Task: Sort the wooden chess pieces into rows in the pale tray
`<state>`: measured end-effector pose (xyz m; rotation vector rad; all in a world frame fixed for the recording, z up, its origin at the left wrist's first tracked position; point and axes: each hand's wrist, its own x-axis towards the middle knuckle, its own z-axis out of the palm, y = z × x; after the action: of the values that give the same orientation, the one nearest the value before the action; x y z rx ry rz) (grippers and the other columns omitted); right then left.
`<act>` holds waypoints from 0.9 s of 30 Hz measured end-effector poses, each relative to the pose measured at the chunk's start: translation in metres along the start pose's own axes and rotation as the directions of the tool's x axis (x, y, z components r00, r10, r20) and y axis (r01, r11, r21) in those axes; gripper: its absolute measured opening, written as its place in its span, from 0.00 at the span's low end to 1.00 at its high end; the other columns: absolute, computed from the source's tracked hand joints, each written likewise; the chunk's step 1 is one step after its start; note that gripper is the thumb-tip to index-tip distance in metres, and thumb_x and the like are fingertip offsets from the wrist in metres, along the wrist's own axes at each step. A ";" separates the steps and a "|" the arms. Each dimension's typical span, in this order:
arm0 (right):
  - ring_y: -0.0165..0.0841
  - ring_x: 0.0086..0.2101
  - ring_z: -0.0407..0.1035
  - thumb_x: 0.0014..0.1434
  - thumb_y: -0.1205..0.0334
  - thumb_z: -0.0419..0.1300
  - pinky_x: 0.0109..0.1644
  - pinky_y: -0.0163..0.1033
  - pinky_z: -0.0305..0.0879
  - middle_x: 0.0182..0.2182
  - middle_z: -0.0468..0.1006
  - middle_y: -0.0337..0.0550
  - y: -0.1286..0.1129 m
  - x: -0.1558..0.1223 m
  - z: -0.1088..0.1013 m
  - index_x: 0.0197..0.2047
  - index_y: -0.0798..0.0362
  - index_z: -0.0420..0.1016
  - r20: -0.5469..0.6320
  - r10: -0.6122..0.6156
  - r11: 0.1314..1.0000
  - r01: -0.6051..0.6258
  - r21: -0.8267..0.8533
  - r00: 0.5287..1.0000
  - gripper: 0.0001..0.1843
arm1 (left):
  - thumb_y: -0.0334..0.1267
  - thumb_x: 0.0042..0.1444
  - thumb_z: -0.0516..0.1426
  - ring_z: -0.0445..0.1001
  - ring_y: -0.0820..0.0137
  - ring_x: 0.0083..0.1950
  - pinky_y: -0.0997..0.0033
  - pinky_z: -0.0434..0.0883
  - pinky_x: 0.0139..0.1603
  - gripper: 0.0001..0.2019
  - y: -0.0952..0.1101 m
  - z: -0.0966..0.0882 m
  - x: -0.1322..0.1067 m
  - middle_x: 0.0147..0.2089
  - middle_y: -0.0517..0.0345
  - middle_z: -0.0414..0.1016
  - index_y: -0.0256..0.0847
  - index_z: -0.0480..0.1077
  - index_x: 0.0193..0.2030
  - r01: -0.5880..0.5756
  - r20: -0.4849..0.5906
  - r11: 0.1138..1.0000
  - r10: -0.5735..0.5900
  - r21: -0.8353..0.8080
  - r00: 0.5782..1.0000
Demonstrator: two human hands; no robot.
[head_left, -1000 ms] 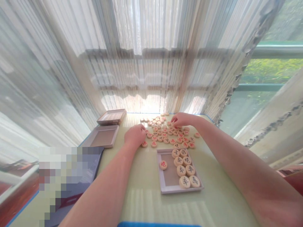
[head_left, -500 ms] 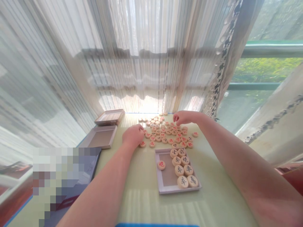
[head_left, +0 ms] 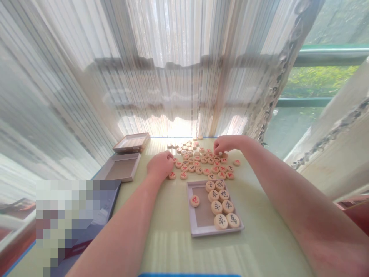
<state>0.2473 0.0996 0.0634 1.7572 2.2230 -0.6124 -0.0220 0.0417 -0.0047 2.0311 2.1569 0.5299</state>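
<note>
Round wooden chess discs (head_left: 201, 163) with red and black characters lie scattered across the far part of a pale green table (head_left: 259, 238). My left hand (head_left: 159, 164) rests curled at the left edge of the scatter, fingers closed, beside two red-marked discs (head_left: 176, 175). My right hand (head_left: 226, 143) hovers over the right side of the scatter with fingertips pinched downward among the discs; what they hold is hidden. A shallow grey tray (head_left: 199, 227) near me holds several discs, mostly black-marked, in two columns, plus one red-marked disc (head_left: 195, 200) apart at its left.
Two more shallow trays lie at the far left, one empty (head_left: 121, 169) and one behind it (head_left: 131, 143). A dark board or box (head_left: 100, 207) lies at the left, partly blurred out. Sheer curtains (head_left: 173, 69) hang close behind the table's far edge.
My right hand drifted right and dipped back among the discs. My left hand stayed put. The view shifted slightly.
</note>
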 end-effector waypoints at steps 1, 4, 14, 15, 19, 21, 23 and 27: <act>0.36 0.33 0.68 0.45 0.53 0.62 0.33 0.38 0.62 0.31 0.76 0.45 0.001 0.000 0.000 0.34 0.54 0.75 0.016 0.005 1.000 -0.005 0.007 1.000 0.15 | 0.36 0.51 0.48 0.72 0.62 0.44 0.67 0.67 0.38 0.14 0.000 0.000 0.000 0.43 0.59 0.77 0.49 0.72 0.38 0.000 -0.002 1.000 0.000 0.004 1.000; 0.37 0.34 0.69 0.43 0.51 0.64 0.34 0.38 0.63 0.33 0.76 0.45 0.004 0.001 -0.001 0.42 0.52 0.73 0.056 0.002 0.999 -0.005 0.052 0.998 0.23 | 0.36 0.52 0.48 0.72 0.62 0.44 0.68 0.67 0.38 0.14 0.000 0.000 0.000 0.43 0.59 0.77 0.49 0.73 0.38 0.000 -0.008 1.000 0.000 0.013 1.000; 0.36 0.37 0.69 0.46 0.52 0.63 0.37 0.37 0.63 0.39 0.77 0.44 0.008 0.003 0.003 0.45 0.51 0.74 0.041 -0.103 0.986 0.097 0.136 0.994 0.22 | 0.36 0.51 0.47 0.72 0.62 0.44 0.68 0.66 0.36 0.14 -0.001 0.001 0.000 0.43 0.58 0.76 0.49 0.72 0.38 0.003 -0.002 1.000 -0.003 0.003 1.000; 0.35 0.37 0.69 0.46 0.53 0.63 0.36 0.36 0.63 0.39 0.77 0.44 0.009 0.003 0.004 0.44 0.51 0.74 0.014 -0.104 0.985 0.101 0.139 0.995 0.21 | 0.36 0.51 0.47 0.72 0.62 0.44 0.68 0.66 0.36 0.14 -0.001 0.001 0.001 0.43 0.58 0.77 0.49 0.72 0.38 0.003 -0.004 1.000 -0.003 0.004 1.000; 0.37 0.38 0.69 0.43 0.59 0.64 0.34 0.36 0.64 0.41 0.76 0.45 0.011 0.006 0.005 0.44 0.51 0.73 -0.124 -0.074 0.991 0.087 0.103 0.990 0.22 | 0.36 0.51 0.47 0.72 0.62 0.44 0.67 0.67 0.37 0.14 0.000 0.001 0.001 0.42 0.59 0.77 0.49 0.73 0.38 0.005 -0.008 1.000 -0.005 0.001 1.000; 0.38 0.39 0.69 0.41 0.63 0.64 0.35 0.37 0.65 0.41 0.76 0.45 0.013 0.006 0.005 0.44 0.51 0.73 -0.105 -0.053 0.996 0.061 0.070 0.993 0.22 | 0.35 0.51 0.48 0.73 0.63 0.44 0.68 0.67 0.38 0.14 0.001 0.000 0.000 0.42 0.58 0.77 0.48 0.73 0.38 0.008 -0.010 1.000 -0.008 -0.012 1.000; 0.39 0.40 0.69 0.41 0.66 0.64 0.36 0.38 0.66 0.42 0.75 0.46 0.016 0.005 0.003 0.42 0.51 0.73 -0.081 -0.034 0.998 0.039 0.056 0.996 0.21 | 0.35 0.51 0.48 0.73 0.63 0.44 0.68 0.67 0.38 0.14 0.002 0.000 -0.001 0.42 0.58 0.77 0.48 0.73 0.38 -0.010 -0.013 1.000 0.010 -0.027 1.000; 0.39 0.38 0.70 0.42 0.66 0.63 0.36 0.39 0.66 0.40 0.75 0.50 0.021 0.001 -0.002 0.42 0.52 0.71 -0.040 0.117 0.992 -0.116 0.044 0.992 0.20 | 0.35 0.52 0.48 0.73 0.65 0.44 0.69 0.67 0.39 0.14 0.002 0.001 -0.002 0.43 0.57 0.77 0.47 0.73 0.39 -0.006 -0.019 0.999 0.006 -0.036 1.000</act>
<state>0.2674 0.1055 0.0615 1.9222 2.1309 -0.6045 -0.0195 0.0395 -0.0049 2.0226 2.1367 0.5860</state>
